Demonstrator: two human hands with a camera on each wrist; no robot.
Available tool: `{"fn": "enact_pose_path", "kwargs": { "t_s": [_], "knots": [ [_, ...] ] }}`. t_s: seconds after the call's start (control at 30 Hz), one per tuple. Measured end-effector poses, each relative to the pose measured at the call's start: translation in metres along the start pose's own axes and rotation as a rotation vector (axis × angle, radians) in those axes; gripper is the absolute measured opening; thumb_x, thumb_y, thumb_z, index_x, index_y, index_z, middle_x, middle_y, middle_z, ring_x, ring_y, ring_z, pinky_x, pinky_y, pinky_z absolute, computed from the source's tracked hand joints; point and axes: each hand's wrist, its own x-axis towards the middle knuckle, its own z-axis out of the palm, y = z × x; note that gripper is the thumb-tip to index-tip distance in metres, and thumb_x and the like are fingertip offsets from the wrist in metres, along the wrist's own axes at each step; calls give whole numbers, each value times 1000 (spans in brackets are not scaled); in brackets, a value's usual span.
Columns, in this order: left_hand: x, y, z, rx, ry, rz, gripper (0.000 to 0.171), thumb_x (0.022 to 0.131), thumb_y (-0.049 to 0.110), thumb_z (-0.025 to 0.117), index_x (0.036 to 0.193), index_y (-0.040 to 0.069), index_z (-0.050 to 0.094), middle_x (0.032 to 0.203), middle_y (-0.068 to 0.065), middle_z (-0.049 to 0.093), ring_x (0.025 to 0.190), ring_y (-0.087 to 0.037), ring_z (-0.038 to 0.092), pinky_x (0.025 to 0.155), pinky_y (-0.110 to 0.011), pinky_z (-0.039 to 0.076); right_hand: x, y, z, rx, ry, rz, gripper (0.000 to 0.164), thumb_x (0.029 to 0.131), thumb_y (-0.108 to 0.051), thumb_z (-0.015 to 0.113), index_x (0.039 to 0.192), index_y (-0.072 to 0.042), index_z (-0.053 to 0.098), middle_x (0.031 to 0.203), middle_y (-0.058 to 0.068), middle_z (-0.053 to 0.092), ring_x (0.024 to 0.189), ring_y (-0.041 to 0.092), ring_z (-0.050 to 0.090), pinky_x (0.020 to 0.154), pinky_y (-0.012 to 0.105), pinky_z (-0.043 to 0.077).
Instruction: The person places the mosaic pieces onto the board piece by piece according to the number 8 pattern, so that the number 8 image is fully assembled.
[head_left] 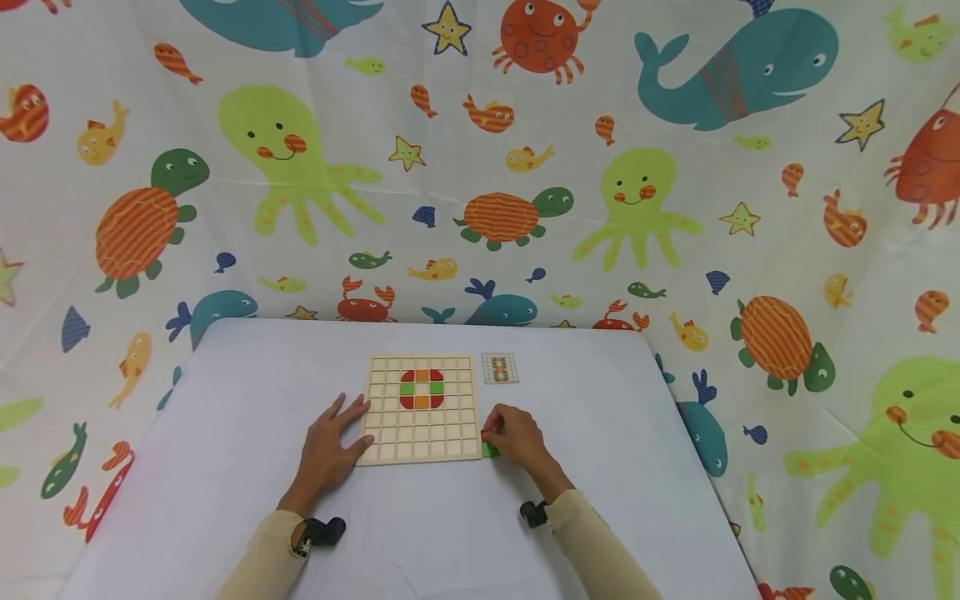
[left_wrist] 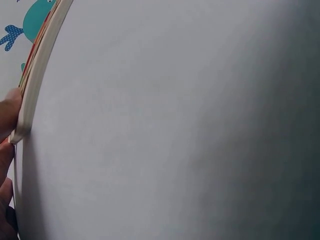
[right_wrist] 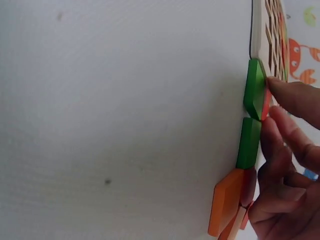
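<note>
A wooden grid board (head_left: 420,433) lies on the white table. On its upper part, red, orange and green tiles form a ring round one bare square (head_left: 422,389). My left hand (head_left: 326,450) rests at the board's left edge, fingers spread and thumb touching the near corner. Beside the near right corner, my right hand (head_left: 517,437) pinches a red tile (right_wrist: 267,97) between thumb and fingertip. Right by it sits a green tile (right_wrist: 255,87). The right wrist view also has another green tile (right_wrist: 248,142) and an orange tile (right_wrist: 226,202) under the curled fingers.
A small pattern card (head_left: 500,368) with a grid print lies beyond the board's right side. Behind the table hangs a cloth (head_left: 450,183) printed with sea animals. The white tabletop (head_left: 600,400) extends on both sides of the board.
</note>
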Motion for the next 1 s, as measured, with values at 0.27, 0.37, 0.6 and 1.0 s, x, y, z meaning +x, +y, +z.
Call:
{"fn": "enact_pose_path", "kwargs": {
  "t_s": [0.27,0.37,0.6,1.0],
  "knots": [
    [-1,1,0,0,-3,2,63,93,19,79,151,8,59,163,-12,51,158,-50,31,123,-75,26,-1,-3,-1,-53,-83,30,16,92,-22,84,95,-20,69,88,-5,62,81,12,56,68,29,44],
    [-1,1,0,1,-3,5,63,93,20,79,151,8,59,163,-12,51,158,-50,31,123,-75,26,-4,-4,-2,-116,-86,50,21,89,-22,87,96,-19,67,89,-3,62,81,14,56,67,30,45],
    [0,1,-1,5,-6,-8,63,94,21,79,152,8,58,164,-12,50,158,-50,30,124,-74,25,-8,-4,-4,-125,-95,52,23,91,-21,85,94,-17,62,87,-2,61,79,14,56,65,30,44],
    [-1,3,-3,5,-9,-13,63,94,20,78,152,8,57,164,-13,49,159,-50,30,124,-74,25,7,-23,1,145,100,-91,8,97,-20,79,100,-20,71,95,-3,70,74,13,56,61,25,47]
  ]
}}
